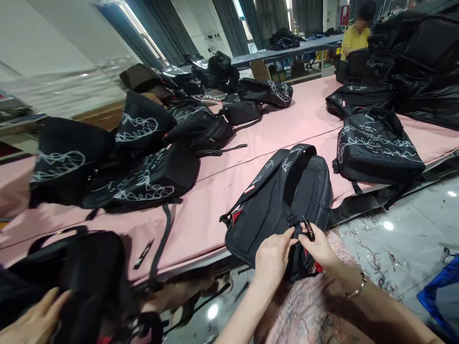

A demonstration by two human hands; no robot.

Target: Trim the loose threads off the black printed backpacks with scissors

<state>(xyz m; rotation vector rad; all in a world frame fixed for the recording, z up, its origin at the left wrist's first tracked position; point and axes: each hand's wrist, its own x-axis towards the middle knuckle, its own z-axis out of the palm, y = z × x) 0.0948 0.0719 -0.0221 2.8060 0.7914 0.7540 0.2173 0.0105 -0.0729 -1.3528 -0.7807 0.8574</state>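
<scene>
A black backpack [251, 224] lies at the table's near edge, its padded back and shoulder straps facing up. Near the strap's buckle, my left hand [272, 258] pinches the shoulder strap [296, 231] between thumb and fingers. Close beside it, my right hand [321, 248] is closed around small dark thread snips [308, 229], blades pointing up, its fingertips at the same strap. Whether a loose thread is between the fingers is too small to tell. Red material shows at the bag's lower side.
A co-worker's hand [38, 317] rests on a dark bag [93, 267] at lower left; another pair of snips [144, 254] lies nearby. Printed backpacks [380, 143] stand along the pink table [208, 215]. A person in yellow [355, 38] is farther back. Thread scraps litter the floor [405, 229].
</scene>
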